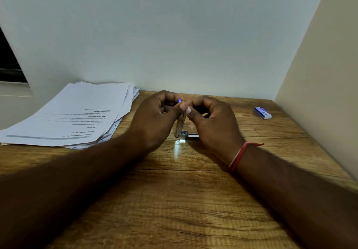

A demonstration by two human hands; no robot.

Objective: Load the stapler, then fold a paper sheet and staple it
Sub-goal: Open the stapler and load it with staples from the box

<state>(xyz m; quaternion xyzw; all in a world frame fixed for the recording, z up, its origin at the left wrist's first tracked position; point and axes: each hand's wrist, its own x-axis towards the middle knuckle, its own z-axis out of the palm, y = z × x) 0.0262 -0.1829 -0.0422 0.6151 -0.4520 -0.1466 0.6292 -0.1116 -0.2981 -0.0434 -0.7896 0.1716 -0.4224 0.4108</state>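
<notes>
Wood-grain tabletop [174,200] carries the silver metal stapler [179,127], hinged open at centre; left hand [153,119] and right hand [213,124] curl around its raised arm, thumbs pinching, likely exposing the channel for staples.

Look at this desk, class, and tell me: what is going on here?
A person is working on a small metal stapler at the middle of a wooden desk. The left hand and right hand both pinch its raised upper end, apparently opened for loading; no staples can be seen. A small blue box lies apart on the right. A stack of printed sheets sits on the left, unfolded.
</notes>
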